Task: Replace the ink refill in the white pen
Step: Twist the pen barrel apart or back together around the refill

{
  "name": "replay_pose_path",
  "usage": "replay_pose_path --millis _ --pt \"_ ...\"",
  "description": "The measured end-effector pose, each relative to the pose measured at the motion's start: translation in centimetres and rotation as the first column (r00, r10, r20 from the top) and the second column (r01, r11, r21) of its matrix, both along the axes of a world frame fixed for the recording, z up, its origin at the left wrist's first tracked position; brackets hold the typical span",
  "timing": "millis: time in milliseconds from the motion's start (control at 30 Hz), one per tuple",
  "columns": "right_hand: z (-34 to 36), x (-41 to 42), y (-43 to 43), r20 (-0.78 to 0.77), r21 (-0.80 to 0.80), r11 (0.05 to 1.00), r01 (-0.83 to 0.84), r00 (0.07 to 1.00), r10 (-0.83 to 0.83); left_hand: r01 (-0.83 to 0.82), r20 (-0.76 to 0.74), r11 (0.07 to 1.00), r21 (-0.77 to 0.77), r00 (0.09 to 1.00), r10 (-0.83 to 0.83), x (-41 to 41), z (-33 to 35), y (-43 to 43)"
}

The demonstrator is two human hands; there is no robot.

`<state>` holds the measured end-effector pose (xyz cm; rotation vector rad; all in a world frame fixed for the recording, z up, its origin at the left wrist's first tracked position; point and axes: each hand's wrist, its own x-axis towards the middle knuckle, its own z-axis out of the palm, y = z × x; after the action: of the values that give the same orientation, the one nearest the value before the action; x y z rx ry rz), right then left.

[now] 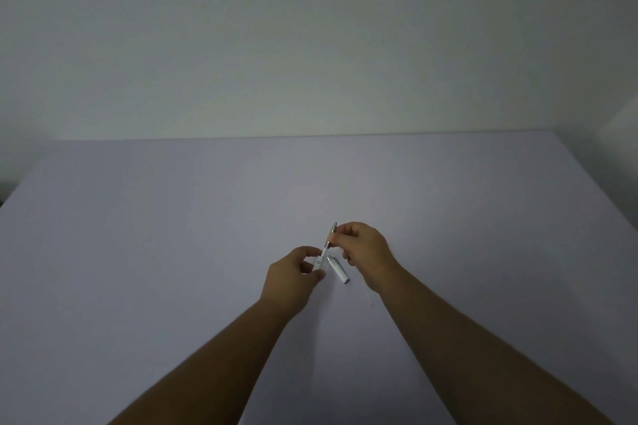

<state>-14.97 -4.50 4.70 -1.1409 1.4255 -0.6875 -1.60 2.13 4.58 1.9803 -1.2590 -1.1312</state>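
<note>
pale table [172, 235] bearing white pen cap [338, 270].

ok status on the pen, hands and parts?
Left hand pinching white barrel. Right hand gripping metal tip section, both over the table. Cap lying on table between hands. Nothing in the way.

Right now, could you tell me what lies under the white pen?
The pen cap lies on the lavender table just below the white pen, held by both hands. Fingers hide the pen's lower end.
</note>
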Motion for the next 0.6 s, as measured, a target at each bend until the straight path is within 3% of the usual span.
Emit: replay_pose_path --millis 300,400,533,600 --pt "0.29 -0.19 0.29 0.011 0.03 0.986 -0.166 0.986 0.166 -0.077 -0.011 0.997 0.01 0.997 0.077 -0.17 0.11 -0.35" --pt "0.15 -0.21 0.04 -0.065 0.052 0.985 -0.166 0.983 0.169 -0.073 -0.007 0.997 0.004 0.997 0.073 -0.38 0.16 -0.25" --pt "0.11 0.07 0.18 -0.002 0.052 0.984 -0.169 0.986 0.169 -0.052 0.015 0.998 -0.02 0.999 0.052 -0.44 0.36 -0.27" --pt "0.13 0.09 0.24 -0.048 0.055 0.984 -0.172 0.984 0.174 -0.041 0.029 0.999 -0.022 0.999 0.042 -0.36 0.37 -0.25"
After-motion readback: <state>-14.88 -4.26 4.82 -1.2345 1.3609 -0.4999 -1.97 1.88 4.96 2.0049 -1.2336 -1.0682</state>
